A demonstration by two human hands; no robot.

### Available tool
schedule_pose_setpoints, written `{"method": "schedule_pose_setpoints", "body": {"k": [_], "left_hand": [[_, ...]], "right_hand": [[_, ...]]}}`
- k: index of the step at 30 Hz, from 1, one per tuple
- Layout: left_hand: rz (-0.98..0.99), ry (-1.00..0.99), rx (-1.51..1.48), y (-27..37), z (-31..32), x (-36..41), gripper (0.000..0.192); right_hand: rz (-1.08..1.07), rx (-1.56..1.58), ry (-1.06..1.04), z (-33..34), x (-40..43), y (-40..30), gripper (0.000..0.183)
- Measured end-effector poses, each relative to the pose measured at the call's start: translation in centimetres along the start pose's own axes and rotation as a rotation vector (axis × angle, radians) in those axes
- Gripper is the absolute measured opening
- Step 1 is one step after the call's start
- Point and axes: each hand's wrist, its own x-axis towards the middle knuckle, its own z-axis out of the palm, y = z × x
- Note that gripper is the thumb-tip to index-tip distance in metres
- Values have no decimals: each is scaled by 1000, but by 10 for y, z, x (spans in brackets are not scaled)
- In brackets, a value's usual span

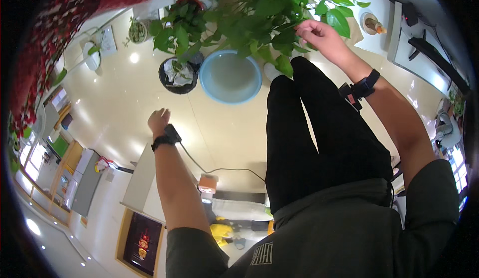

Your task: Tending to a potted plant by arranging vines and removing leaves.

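A large potted pothos (262, 12) with broad green leaves spreads across the top of the view. At its right side, the fingertips of my right hand (318, 35) pinch the edge of the foliage; leaves partly hide the exact leaf or stem. A light-blue plastic basin (202, 85) holding cloudy water stands on the floor below the leaves. To the left of it is a black-lined bin (164, 85) with crumpled white paper inside. My left hand (159, 121) hangs in the air further left, fingers loosely bent, with nothing visible in it.
Smaller potted plants (138, 31) stand left of the pothos. Red-berried decoration (56, 27) fills the upper left. A white desk (423, 50) with a monitor (439, 59) is at right. A cable (232, 168) runs from my left wrist. Another person (447, 128) is at the far right.
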Motion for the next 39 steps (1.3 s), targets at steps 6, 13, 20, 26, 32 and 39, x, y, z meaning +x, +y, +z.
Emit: {"method": "schedule_pose_setpoints", "body": {"k": [6,13,20,26,32,39], "left_hand": [[-1020,-394,-769,255,112,107,33],[-519,-167,-1004,505,75,234,54],[-616,-42,-1053,547,120,242,60],[-661,-109,-1019,555,97,238,39],[-576,-45,-1066,553,91,240,32],[-765,744,-1059,571,4,248,27]], "right_hand": [[66,-508,-71,-5,-20,-3,20],[-131,-526,-286,33,18,-8,45],[-257,-609,-44,-1,83,-19,67],[213,117,10,-17,68,-68,65],[190,45,-46,-42,51,-83,65],[188,-8,-58,-74,37,-77,67]]}}
